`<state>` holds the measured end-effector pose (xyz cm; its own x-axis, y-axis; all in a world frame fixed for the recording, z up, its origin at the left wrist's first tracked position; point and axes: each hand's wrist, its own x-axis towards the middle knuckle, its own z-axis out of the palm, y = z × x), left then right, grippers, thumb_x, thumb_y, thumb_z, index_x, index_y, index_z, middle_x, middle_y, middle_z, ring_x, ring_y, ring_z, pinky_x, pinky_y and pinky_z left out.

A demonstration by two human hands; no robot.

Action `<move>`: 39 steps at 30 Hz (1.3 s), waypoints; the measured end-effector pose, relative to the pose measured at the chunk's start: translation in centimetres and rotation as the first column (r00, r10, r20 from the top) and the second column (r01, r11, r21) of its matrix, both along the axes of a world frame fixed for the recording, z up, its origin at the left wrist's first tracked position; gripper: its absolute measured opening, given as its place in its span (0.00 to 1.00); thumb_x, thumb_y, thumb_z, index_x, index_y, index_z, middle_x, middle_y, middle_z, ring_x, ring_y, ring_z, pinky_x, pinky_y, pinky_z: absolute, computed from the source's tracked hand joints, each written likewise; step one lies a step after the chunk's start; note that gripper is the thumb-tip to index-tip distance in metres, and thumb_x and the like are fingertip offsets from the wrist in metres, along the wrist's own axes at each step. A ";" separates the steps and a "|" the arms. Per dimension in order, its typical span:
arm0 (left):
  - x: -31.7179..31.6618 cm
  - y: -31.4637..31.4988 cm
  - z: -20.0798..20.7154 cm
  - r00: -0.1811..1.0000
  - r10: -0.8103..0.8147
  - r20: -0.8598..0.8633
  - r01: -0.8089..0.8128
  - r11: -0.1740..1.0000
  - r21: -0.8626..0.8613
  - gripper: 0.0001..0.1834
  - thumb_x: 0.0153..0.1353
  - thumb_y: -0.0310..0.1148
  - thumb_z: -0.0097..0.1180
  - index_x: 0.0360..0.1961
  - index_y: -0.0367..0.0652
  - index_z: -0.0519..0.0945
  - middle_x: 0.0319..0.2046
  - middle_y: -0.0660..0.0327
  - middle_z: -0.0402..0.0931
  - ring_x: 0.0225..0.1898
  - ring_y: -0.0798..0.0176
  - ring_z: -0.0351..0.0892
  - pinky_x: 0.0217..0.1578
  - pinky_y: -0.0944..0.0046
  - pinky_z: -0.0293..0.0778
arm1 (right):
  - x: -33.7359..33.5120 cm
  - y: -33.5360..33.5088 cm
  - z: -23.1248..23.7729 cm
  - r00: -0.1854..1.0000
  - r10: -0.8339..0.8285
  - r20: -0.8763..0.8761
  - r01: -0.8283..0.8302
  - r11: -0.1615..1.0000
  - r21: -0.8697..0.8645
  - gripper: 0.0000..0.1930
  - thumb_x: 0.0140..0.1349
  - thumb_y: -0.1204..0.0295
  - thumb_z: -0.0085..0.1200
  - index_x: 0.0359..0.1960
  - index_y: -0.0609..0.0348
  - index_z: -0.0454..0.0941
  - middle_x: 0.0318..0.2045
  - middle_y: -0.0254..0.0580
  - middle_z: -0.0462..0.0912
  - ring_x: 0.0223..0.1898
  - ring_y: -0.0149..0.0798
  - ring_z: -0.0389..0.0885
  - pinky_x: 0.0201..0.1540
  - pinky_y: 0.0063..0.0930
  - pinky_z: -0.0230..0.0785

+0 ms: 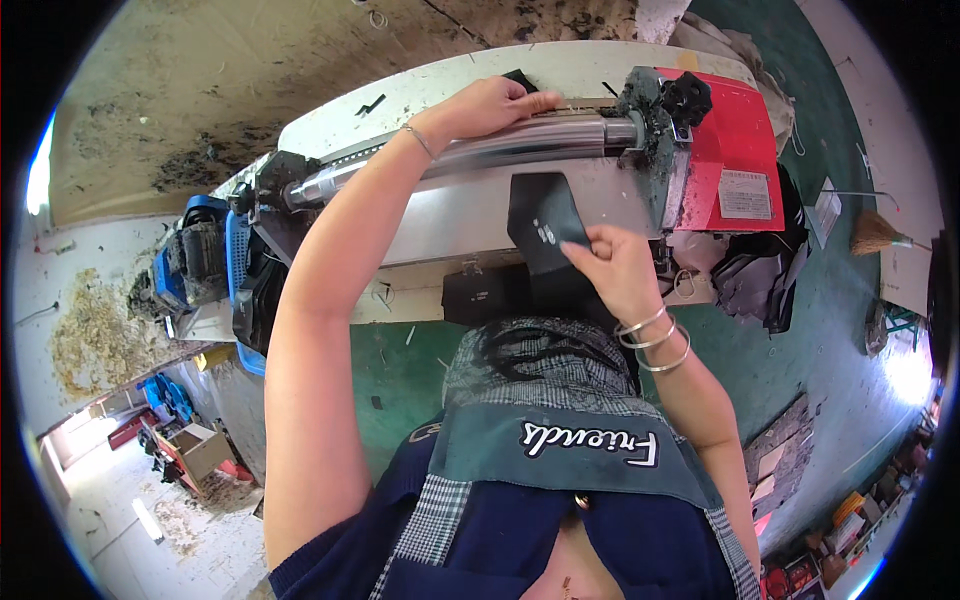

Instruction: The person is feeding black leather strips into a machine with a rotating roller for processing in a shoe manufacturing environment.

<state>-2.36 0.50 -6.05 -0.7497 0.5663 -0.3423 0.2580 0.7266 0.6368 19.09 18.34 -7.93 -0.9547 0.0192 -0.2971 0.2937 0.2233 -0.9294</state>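
Note:
My left hand (495, 103) reaches over the shiny steel roller (520, 145) of a machine and presses on a black piece (519, 78) at the roller's far side, fingers curled over it. My right hand (618, 270), with several silver bangles on the wrist, pinches the near end of a black leather piece (545, 225) that lies on the machine's grey front plate (450, 215) below the roller. The piece runs up toward the roller's gap.
A red housing (735, 165) caps the roller's right end, with a black knob (685, 97) on top. Blue motor parts (205, 255) sit at the left end. A pile of dark leather pieces (755, 285) lies right of the machine on the green floor (800, 380). A broom (875, 232) lies far right.

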 end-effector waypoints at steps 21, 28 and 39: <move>10.2 0.5 13.5 0.885 -0.192 -0.425 0.291 0.939 0.182 0.11 0.51 0.19 0.60 0.35 0.40 0.73 0.23 0.47 0.71 0.26 0.41 0.67 0.27 0.63 0.72 | 1.7 -10.5 -16.3 0.710 0.696 -0.108 -0.474 0.586 0.657 0.18 0.57 0.64 0.54 0.48 0.56 0.75 0.50 0.52 0.76 0.55 0.49 0.73 0.59 0.45 0.63; -0.5 -0.6 22.1 0.585 0.203 -0.785 0.013 0.966 0.259 0.30 0.54 0.13 0.45 0.59 0.47 0.72 0.36 0.46 0.82 0.31 0.62 0.83 0.32 0.62 0.78 | 2.4 -11.0 -16.4 0.593 0.716 -0.368 -0.270 0.607 0.747 0.15 0.54 0.70 0.48 0.44 0.52 0.78 0.43 0.47 0.78 0.49 0.48 0.76 0.54 0.44 0.66; -1.4 -2.6 1.6 0.936 -0.069 -0.346 0.072 0.997 -0.003 0.12 0.50 0.18 0.49 0.30 0.41 0.84 0.22 0.55 0.79 0.27 0.60 0.77 0.33 0.62 0.72 | 4.0 -3.2 -2.3 0.705 0.381 -0.598 -0.333 0.922 0.196 0.09 0.56 0.77 0.58 0.38 0.60 0.74 0.28 0.42 0.78 0.30 0.43 0.80 0.35 0.32 0.73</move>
<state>-3.78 -2.06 -4.40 -0.7789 0.6239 -0.0636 0.5138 0.6930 0.5057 23.10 15.09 -10.20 -0.8656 -0.3645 0.3435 -0.4491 0.2612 -0.8545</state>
